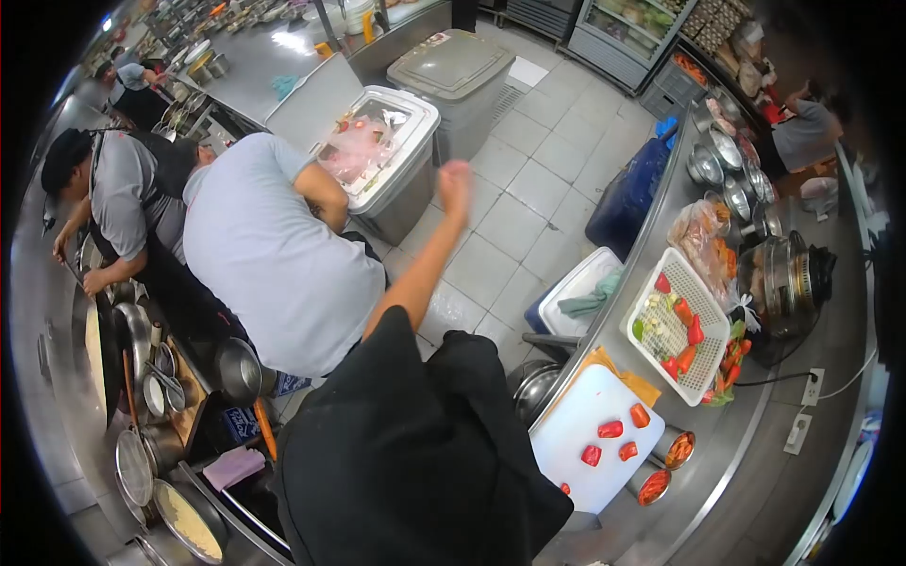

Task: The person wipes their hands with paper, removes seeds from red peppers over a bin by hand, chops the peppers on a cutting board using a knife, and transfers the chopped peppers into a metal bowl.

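Bin [401, 208], grey-walled, white-rimmed: stood on the tiled floor [533, 160], beside a second, lidded bin [453, 66]. Contained within the rim: clear plastic bag [357, 158] and red scraps [342, 124].

Left hand [455, 186]: extended on a bare forearm, just beside the bin's right edge as viewed. Fingers seemingly curled inward, though blurred by motion; whether anything is gripped cannot be told. Right hand: not shown; state of grip not determinable.

Hazards, as judged. Co-worker [274, 250] in grey shirt: bent low near the bin's left edge; the outstretched forearm could be knocked if that body were raised suddenly. Scraps: carried close to the rim; could be spilled on the tiles, and footing made slippery, if the bag were tugged. Red pepper pieces [611, 429]: spread over a white cutting board [566, 439] laid at the left edge of the steel counter [714, 439]; could be lost over that edge if the board were brushed by the black garment [406, 443].

Obscured items. Bin's depth and lower contents: covered by the bag. Co-worker's near hand: hidden beyond the forearm. Wearer's feet: concealed beneath the garment. Frame corners: blacked out by the lens.
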A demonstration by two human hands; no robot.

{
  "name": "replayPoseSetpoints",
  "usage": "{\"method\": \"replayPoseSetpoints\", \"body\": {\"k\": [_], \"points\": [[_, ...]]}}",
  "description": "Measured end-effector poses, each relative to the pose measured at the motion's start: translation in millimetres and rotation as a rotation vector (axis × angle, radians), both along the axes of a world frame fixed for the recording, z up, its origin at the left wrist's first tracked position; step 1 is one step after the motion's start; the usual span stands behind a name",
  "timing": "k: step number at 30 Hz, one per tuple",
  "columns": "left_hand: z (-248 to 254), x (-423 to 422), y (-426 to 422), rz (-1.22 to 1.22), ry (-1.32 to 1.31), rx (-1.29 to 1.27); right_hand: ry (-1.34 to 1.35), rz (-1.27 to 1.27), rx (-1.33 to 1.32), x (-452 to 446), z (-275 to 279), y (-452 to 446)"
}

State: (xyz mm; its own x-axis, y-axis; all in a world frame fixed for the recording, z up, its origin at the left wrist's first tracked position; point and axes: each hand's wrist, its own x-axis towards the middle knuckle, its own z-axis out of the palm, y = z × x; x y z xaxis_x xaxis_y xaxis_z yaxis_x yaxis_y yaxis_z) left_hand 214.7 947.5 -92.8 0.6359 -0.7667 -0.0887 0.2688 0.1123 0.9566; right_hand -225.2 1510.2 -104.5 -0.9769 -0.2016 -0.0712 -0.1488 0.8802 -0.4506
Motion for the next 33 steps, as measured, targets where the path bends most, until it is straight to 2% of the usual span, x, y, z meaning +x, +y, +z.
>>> {"method": "replayPoseSetpoints", "body": {"k": [1,3,4,5,6,7,8,9,10,11,12,16,18,20,22,23,25,26,28,29,30,31,32,33], "points": [[-19,-38,18,-0.089,-0.085,-0.119,0.000,0.003,-0.001,1,0,1],[-46,-134,62,-0.344,-0.256,-0.113,0.000,0.004,-0.015,2,1,7],[-34,-187,95,-0.465,-0.192,-0.248,0.002,0.004,-0.030,1,2,11],[15,-217,139,-0.793,-0.297,-0.084,-0.011,0.015,-0.039,0,6,10],[4,-264,171,-0.936,-0.326,-0.294,-0.017,-0.004,-0.044,6,4,16],[15,-290,209,-1.218,-0.316,-0.336,-0.027,-0.014,-0.044,9,7,21],[12,-322,245,-1.326,-0.347,-0.721,-0.033,-0.023,-0.057,13,7,22],[46,-327,279,-1.812,-0.439,-0.418,-0.043,-0.034,-0.066,17,7,25],[35,-347,309,-1.828,-0.577,-0.880,-0.051,-0.041,-0.073,20,6,25],[58,-351,331,-2.113,-0.835,-0.786,-0.060,-0.048,-0.086,23,4,25],[41,-372,359,-2.231,-0.971,-0.830,-0.068,-0.051,-0.091,26,3,25],[-7,-388,410,-2.032,-1.256,-1.122,-0.075,-0.059,-0.128,33,-10,32],[-24,-386,404,-2.161,-1.372,-1.122,-0.076,-0.053,-0.133,32,-19,42],[-38,-378,391,-2.124,-1.317,-1.140,-0.075,-0.048,-0.134,29,-29,48],[-41,-370,379,-2.148,-1.035,-1.012,-0.075,-0.054,-0.143,27,-36,53],[-40,-368,375,-2.159,-1.045,-1.021,-0.080,-0.068,-0.148,27,-39,53],[-29,-368,370,-2.140,-0.917,-0.857,-0.146,-0.162,-0.167,39,4,28],[-35,-375,367,-2.163,-0.912,-0.872,-0.210,-0.240,-0.183,44,20,20],[-61,-396,379,-2.158,-0.535,-0.613,-0.051,-0.088,-0.266,45,-4,38],[-59,-398,379,-2.111,-0.454,-0.676,-0.100,-0.083,-0.338,50,3,39],[-69,-411,376,-2.121,-0.461,-0.928,-0.142,-0.108,-0.408,54,16,31],[-75,-418,371,-2.219,-0.345,-0.909,-0.256,-0.122,-0.358,48,10,37],[-83,-425,372,-2.132,-0.120,-1.048,-0.162,-0.056,-0.293,37,-38,63],[-74,-430,362,-2.073,-0.567,-1.343,0.371,0.118,-0.022,48,-49,68]]}}
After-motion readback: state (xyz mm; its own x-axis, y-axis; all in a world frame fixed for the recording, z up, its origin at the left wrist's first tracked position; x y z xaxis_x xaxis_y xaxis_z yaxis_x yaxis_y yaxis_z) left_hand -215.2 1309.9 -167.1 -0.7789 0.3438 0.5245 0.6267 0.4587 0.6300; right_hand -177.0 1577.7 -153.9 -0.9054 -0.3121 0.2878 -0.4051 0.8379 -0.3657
